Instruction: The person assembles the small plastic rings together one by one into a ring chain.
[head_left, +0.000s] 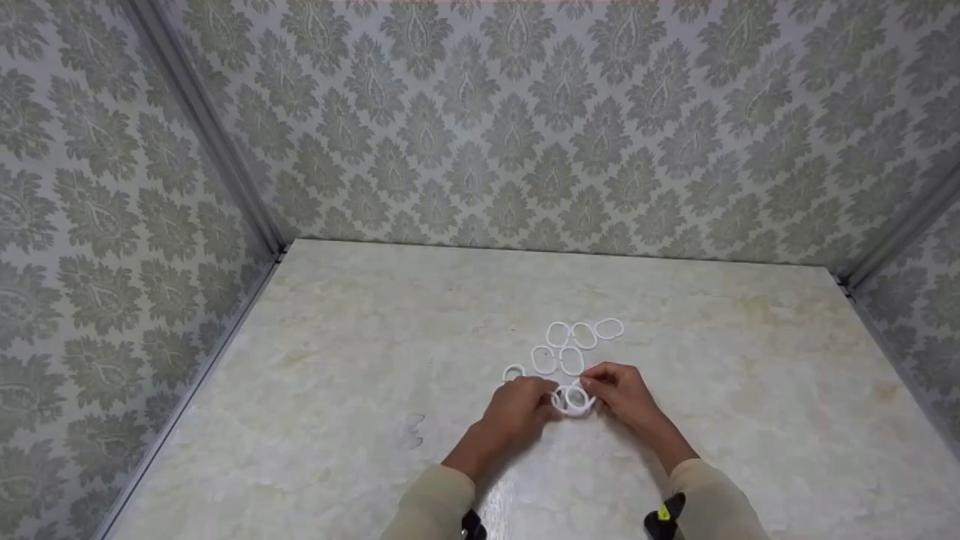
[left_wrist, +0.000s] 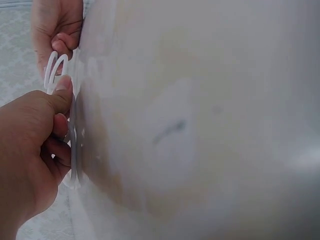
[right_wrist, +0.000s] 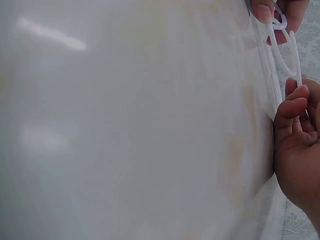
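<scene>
Between my two hands is a small cluster of linked or overlapping white oval plastic rings (head_left: 574,412), held just over the table; how they join is too small to tell. My left hand (head_left: 516,409) pinches the cluster from the left with thumb and fingers. From the other side, my right hand (head_left: 624,394) pinches a white ring (right_wrist: 296,60) between thumb and curled fingers. Another white ring (head_left: 514,367) lies beside the left hand, partly hidden by it. Further off, several loose white rings (head_left: 533,361) lie flat in two short rows.
The pale marbled table (head_left: 360,315) meets a patterned wall (head_left: 480,135) at its far edge. Grey metal posts (head_left: 202,120) stand at the back corners. A small greyish mark or clear scrap (head_left: 414,431) shows on the tabletop left of the hands.
</scene>
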